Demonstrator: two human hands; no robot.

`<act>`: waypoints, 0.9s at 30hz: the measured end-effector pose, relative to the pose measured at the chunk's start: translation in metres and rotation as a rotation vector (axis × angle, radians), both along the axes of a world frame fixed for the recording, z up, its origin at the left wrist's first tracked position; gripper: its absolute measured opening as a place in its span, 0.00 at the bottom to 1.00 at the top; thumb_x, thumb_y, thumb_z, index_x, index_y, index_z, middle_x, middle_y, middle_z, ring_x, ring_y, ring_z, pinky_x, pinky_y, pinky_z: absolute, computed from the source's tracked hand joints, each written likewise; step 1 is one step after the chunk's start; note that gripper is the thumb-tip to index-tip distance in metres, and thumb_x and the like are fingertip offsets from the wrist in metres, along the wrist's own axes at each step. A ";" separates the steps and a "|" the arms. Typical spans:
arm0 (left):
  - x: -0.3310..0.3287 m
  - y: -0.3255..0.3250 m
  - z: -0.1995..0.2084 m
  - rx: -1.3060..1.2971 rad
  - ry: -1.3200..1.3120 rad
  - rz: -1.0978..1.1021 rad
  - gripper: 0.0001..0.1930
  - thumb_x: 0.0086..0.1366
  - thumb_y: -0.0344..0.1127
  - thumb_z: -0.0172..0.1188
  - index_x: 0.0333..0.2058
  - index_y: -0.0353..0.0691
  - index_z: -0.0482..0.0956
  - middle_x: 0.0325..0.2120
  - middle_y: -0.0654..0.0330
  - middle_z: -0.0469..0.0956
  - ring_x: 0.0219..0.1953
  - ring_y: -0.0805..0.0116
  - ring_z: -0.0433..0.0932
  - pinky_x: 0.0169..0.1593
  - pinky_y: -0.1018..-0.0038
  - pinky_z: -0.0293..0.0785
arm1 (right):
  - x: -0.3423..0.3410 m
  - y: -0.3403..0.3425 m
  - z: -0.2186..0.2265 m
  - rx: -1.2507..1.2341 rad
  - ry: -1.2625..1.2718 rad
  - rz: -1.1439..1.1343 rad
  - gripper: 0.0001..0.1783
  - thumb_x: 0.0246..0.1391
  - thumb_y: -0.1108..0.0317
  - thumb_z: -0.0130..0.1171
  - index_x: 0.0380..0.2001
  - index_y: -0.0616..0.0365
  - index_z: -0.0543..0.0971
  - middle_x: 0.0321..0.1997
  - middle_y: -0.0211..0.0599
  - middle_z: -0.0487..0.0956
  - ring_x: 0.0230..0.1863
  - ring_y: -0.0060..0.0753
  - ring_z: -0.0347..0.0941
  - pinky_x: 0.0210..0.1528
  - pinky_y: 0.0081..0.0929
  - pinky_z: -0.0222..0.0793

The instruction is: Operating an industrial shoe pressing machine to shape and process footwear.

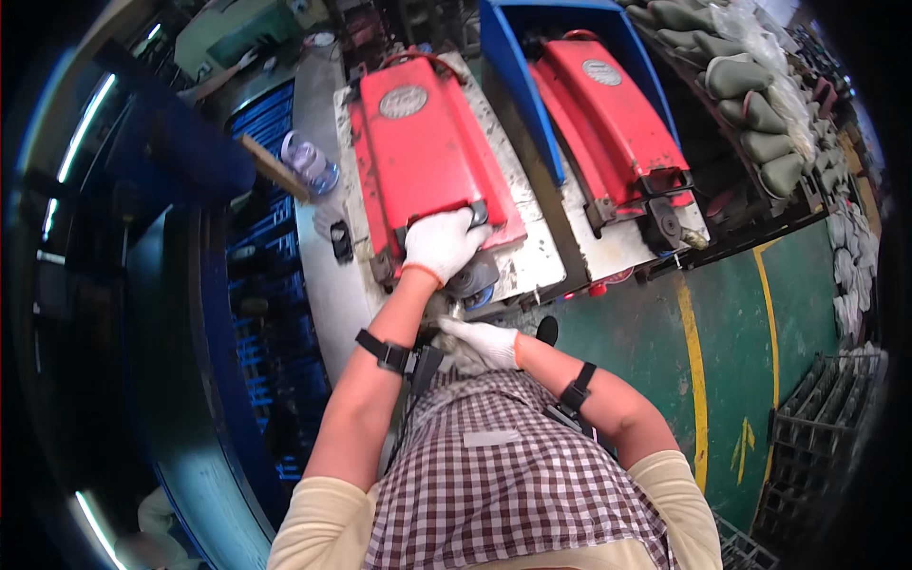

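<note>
My left hand, in a white knitted glove with an orange cuff, is wrapped over the front end of a red machine cover. Its fingers close round a black handle there, which is partly hidden. Below that end, a round metal part with a blue rim sticks out. My right hand, also gloved in white, is low in front of my apron, fingers pointing left and drawn together. Greyish material shows beneath it; what the fingers hold is hard to make out.
A second red machine stands to the right inside a blue guard. A purple-tinted bottle stands on the metal bench at left. Grey-green boot-shaped pieces crowd a rack at far right. A dark crate rack stands on the green floor.
</note>
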State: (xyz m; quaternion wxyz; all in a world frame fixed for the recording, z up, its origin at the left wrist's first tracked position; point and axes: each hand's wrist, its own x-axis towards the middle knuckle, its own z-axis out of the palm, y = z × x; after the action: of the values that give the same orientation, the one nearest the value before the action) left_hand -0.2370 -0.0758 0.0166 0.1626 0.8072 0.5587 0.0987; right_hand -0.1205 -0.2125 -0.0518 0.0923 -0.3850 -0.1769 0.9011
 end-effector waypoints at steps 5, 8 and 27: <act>-0.012 0.007 0.056 -0.009 -0.024 -0.056 0.22 0.69 0.56 0.56 0.39 0.42 0.84 0.29 0.45 0.85 0.35 0.45 0.86 0.43 0.51 0.80 | 0.016 0.026 0.003 0.293 -0.193 0.434 0.43 0.67 0.31 0.52 0.68 0.58 0.70 0.39 0.46 0.85 0.27 0.28 0.78 0.32 0.25 0.76; -0.027 0.007 0.097 0.151 -0.110 -0.048 0.15 0.71 0.48 0.58 0.45 0.45 0.84 0.35 0.48 0.85 0.39 0.47 0.85 0.45 0.54 0.79 | 0.030 0.035 0.025 0.474 -0.284 0.576 0.33 0.71 0.37 0.50 0.63 0.53 0.74 0.38 0.44 0.85 0.26 0.26 0.78 0.29 0.24 0.75; -0.070 0.002 0.131 0.943 -0.272 -0.059 0.25 0.51 0.31 0.71 0.51 0.44 0.84 0.54 0.49 0.80 0.57 0.44 0.77 0.64 0.51 0.67 | -0.044 0.236 -0.044 1.881 -1.461 -0.216 0.52 0.46 0.40 0.71 0.72 0.51 0.69 0.74 0.62 0.66 0.77 0.60 0.58 0.75 0.54 0.57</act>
State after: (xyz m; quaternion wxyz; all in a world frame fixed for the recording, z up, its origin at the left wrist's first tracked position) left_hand -0.3072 -0.0741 0.1479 -0.1464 0.7882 0.4035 0.4410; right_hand -0.1650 0.0232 -0.0956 0.2907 -0.6006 -0.7444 -0.0260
